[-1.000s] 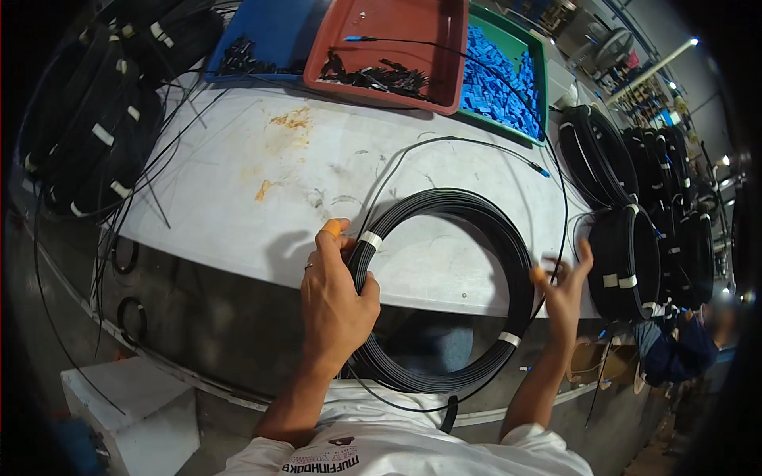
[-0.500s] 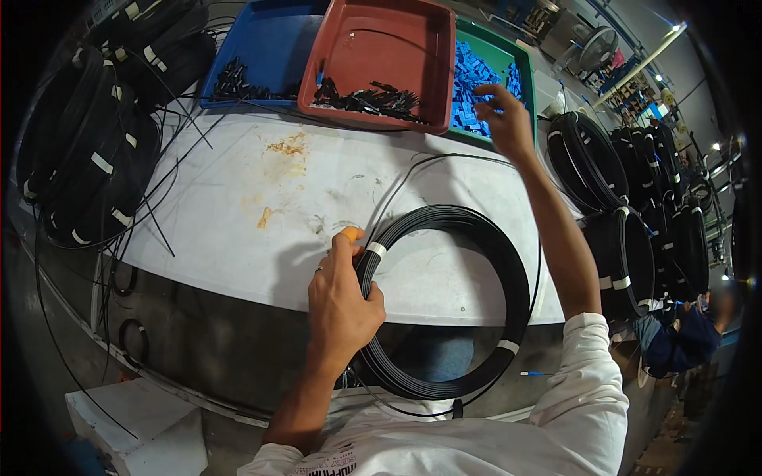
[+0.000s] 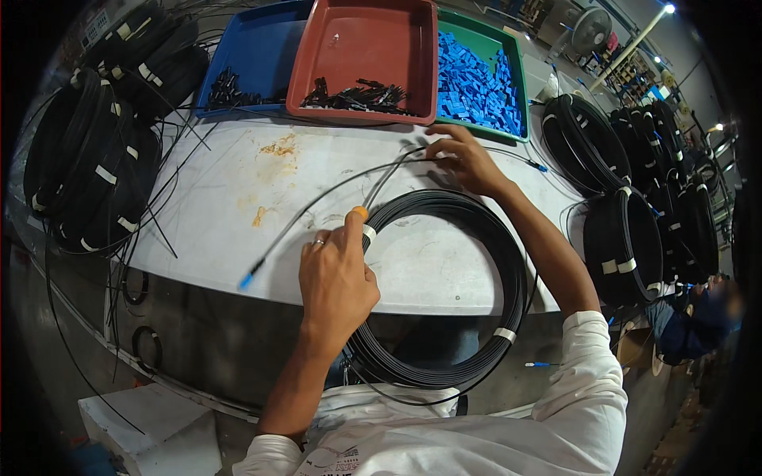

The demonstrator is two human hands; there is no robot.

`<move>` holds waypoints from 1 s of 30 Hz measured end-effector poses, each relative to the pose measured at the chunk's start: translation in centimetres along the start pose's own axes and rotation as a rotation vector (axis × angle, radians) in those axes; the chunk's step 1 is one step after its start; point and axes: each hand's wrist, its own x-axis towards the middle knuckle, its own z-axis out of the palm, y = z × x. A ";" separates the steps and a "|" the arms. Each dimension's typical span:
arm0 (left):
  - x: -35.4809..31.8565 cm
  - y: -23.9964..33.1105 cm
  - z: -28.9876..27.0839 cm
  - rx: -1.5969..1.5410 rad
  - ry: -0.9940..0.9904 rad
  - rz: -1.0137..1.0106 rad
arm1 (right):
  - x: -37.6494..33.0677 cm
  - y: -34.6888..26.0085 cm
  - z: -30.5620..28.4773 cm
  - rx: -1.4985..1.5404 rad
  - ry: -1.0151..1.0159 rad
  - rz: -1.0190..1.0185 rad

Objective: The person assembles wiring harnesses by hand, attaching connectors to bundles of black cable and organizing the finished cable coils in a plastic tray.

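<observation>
Looking down from afar, I see a white desk [image 3: 198,214] curving across the view. Stacked cable coils [image 3: 91,178] crowd its left end, and banded coils [image 3: 623,246] stand by its right end. Along the far edge sit a red tray [image 3: 365,47] and a blue tray [image 3: 262,51], both with black parts [image 3: 357,99], and a green tray [image 3: 523,91] of blue pieces [image 3: 476,87]. A large black coil [image 3: 514,262] overhangs the near edge, right of centre. My left grip [image 3: 337,278] is clasped around that coil's left side, beside a white band [image 3: 368,232]. My right grip [image 3: 468,163], above the desk and near the far edge, pinches a black cable [image 3: 300,212]. Its blue tip [image 3: 247,281] points toward the near edge, left of my left grip.
</observation>
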 end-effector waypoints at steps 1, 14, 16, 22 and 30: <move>0.1 -0.1 0.0 0.027 0.012 0.011 | 0.1 -0.2 0.2 0.106 -0.100 0.019; 0.4 -0.5 0.6 -0.271 0.022 -0.222 | -1.5 -1.9 -3.9 0.569 -0.470 0.424; 0.5 -0.4 0.6 -0.166 0.075 -0.157 | -1.1 -2.9 -4.1 0.286 -0.440 0.153; 0.0 0.5 -0.9 -0.076 -0.048 -0.205 | -2.7 -5.8 -4.3 -0.068 -0.599 0.414; -3.7 3.0 -2.2 0.244 -0.134 -0.231 | -5.3 -8.7 -3.1 -0.349 -0.415 0.510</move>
